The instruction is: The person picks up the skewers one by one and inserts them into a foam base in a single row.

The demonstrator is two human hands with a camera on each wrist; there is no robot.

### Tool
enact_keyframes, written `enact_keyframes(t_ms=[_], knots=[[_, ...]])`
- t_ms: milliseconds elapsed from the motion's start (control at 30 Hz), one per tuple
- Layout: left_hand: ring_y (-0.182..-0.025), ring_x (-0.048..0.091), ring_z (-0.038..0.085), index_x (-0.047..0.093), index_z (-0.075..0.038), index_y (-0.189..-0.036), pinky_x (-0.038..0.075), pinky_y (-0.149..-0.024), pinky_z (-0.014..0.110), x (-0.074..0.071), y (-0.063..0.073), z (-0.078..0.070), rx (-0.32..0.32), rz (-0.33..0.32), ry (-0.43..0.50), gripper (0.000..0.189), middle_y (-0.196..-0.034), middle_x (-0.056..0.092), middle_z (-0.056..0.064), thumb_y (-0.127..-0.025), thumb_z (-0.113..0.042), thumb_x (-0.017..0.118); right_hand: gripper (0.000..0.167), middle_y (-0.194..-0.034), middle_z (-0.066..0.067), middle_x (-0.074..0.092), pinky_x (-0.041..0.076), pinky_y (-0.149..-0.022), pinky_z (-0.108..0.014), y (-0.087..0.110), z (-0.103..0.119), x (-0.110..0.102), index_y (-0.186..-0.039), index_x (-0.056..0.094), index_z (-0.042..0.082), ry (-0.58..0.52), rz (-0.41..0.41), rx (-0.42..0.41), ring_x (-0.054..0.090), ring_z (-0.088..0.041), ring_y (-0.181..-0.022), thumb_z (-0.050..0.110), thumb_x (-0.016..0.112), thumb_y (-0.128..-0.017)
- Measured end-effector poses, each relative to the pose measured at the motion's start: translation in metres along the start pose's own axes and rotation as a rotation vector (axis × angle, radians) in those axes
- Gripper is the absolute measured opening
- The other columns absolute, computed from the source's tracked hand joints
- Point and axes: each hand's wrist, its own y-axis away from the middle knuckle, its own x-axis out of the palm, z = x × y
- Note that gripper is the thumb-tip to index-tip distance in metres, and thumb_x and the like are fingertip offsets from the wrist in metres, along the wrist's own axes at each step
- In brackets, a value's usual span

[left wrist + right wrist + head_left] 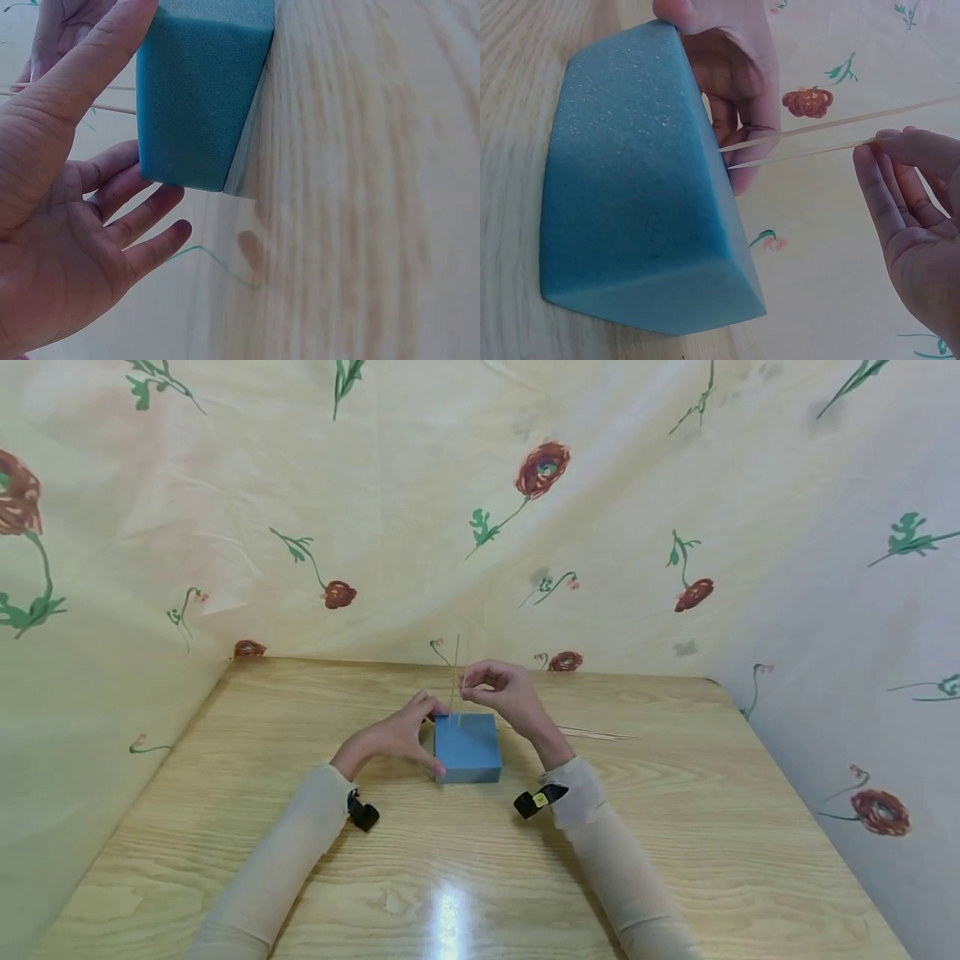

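A blue foam block (467,748) lies on the wooden table. My left hand (393,732) holds its left side, thumb at the front corner and forefinger at the back; in the left wrist view, the other fingers are spread beside the foam (202,97). One thin wooden stick (454,670) stands upright from the block's top near the back left corner. Close beside it, my right hand (508,695) pinches a second thin stick (802,155) between thumb and forefinger. That stick's lower end meets the foam top; how deep it sits is hidden.
Several loose thin sticks (600,734) lie on the table (420,868) to the right, partly behind the right wrist. A flower-patterned cloth (420,510) hangs behind the table and along its sides. Black camera straps are on both wrists.
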Motion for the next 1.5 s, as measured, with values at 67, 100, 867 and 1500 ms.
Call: enact_keyframes(t_ms=[67,100,867,1500], knots=[[-0.128,0.043,0.032,0.044,-0.002,-0.143,0.039,-0.113,0.051,0.0001,-0.0001,-0.0001,0.003,0.0,-0.004,0.097,-0.131,0.04,0.014,-0.07,-0.043,0.094,0.017,-0.096,0.0,0.073,0.06,-0.084,-0.03,-0.0002,-0.001,0.0015,-0.105,0.068,-0.011,0.0,0.0,0.001,0.071,-0.017,-0.092,-0.004,0.073,-0.09],[-0.128,0.043,0.032,0.044,-0.002,-0.143,0.039,-0.113,0.051,0.0,-0.0001,-0.0003,0.001,0.0,-0.006,0.097,-0.131,0.04,0.014,-0.07,-0.043,0.094,0.016,-0.096,-0.001,0.073,0.06,-0.084,-0.03,-0.0002,-0.0016,0.0021,-0.105,0.068,-0.01,-0.001,-0.001,0.002,0.071,-0.017,-0.092,-0.004,0.073,-0.09],[-0.128,0.043,0.033,0.045,-0.001,-0.144,0.039,-0.113,0.052,0.0004,-0.0005,-0.0001,0.01,-0.005,-0.003,0.094,-0.132,0.041,0.016,-0.072,-0.038,0.094,0.016,-0.098,-0.005,0.073,0.061,-0.084,-0.031,-0.0014,-0.0027,0.0052,-0.105,0.069,-0.011,-0.022,-0.006,-0.021,0.071,-0.016,-0.091,-0.007,0.072,-0.09],[-0.127,0.044,0.032,0.044,-0.003,-0.145,0.04,-0.112,0.051,0.0009,-0.0014,0.0021,0.006,0.005,-0.022,0.098,-0.132,0.041,0.014,-0.071,-0.046,0.093,0.017,-0.099,-0.014,0.072,0.06,-0.087,-0.032,-0.0005,-0.0038,0.0054,-0.107,0.07,-0.009,0.036,0.012,-0.045,0.07,-0.012,-0.089,-0.004,0.073,-0.091]])
